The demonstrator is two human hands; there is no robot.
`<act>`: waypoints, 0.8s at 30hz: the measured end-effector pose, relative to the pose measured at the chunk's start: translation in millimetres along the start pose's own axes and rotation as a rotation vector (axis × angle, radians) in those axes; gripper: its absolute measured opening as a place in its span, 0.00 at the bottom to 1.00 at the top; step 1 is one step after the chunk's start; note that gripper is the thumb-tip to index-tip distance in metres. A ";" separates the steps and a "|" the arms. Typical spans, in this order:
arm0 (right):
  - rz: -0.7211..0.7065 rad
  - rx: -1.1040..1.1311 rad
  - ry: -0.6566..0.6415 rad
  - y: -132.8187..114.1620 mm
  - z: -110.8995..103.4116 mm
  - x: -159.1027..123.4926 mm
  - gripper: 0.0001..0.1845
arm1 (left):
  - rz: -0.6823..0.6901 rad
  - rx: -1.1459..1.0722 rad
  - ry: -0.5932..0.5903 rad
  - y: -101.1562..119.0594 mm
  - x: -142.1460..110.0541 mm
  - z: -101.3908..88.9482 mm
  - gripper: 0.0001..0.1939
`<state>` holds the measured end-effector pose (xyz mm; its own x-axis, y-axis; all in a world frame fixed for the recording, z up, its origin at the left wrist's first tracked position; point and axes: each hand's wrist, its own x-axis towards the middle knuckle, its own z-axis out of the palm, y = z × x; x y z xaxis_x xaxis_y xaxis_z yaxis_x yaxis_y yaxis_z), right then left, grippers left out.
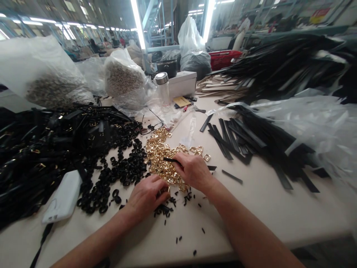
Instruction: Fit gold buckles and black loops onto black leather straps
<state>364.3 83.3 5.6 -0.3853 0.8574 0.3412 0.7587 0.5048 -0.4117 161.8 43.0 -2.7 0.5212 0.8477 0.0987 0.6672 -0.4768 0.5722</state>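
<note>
My right hand (192, 169) is closed around a narrow black strap (169, 159), whose end sticks out to the left past the fingers. It is over a heap of gold metal buckles (157, 149). Lower and to the left, my left hand (147, 193) has its fingers curled in at the heap's near edge. A glint of gold shows by its fingertips, but what they pinch is mostly hidden. Small black bits (165, 209) lie scattered on the table just below. Left of the buckles spreads a pile of small black loops (129, 163).
Black buckled straps (55, 137) are heaped at the left behind a white power bank (63, 197). Flat black strips (237, 137) lie to the right beside clear plastic (320, 126). Eyeglasses (152, 127) and a glass bottle (164, 91) stand beyond the buckles, near filled bags (122, 76).
</note>
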 end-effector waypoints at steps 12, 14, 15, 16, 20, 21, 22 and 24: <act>0.140 0.570 -0.098 -16.4 9.3 -3.7 0.08 | -0.483 -0.894 0.201 -9.9 3.0 -14.2 0.13; 0.156 0.654 -0.111 -20.3 14.8 -5.5 0.10 | -0.467 -0.926 0.215 -10.6 1.9 -13.1 0.12; 0.172 0.692 -0.111 -22.0 16.7 -6.2 0.11 | -0.457 -0.937 0.217 -11.4 1.2 -12.2 0.12; 0.191 0.733 -0.111 -23.4 17.8 -6.6 0.12 | -0.449 -0.943 0.215 -12.3 0.6 -11.3 0.11; 0.221 0.842 -0.123 -26.9 15.8 -6.5 0.13 | -0.443 -0.950 0.174 -14.2 -0.3 -9.5 0.11; 0.210 0.832 -0.127 -27.5 15.0 -6.2 0.13 | -0.449 -0.949 0.166 -13.7 -0.1 -9.7 0.11; 0.198 0.812 -0.126 -28.1 14.6 -6.1 0.12 | -0.452 -0.950 0.164 -12.8 0.1 -10.0 0.12; 0.179 0.770 -0.124 -29.4 14.9 -6.2 0.10 | -0.444 -0.947 0.170 -10.5 0.1 -10.4 0.12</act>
<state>336.5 64.6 3.0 -0.3822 0.9139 0.1366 0.2560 0.2467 -0.9347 149.3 50.6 -0.2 0.2021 0.9578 -0.2046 0.0540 0.1977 0.9788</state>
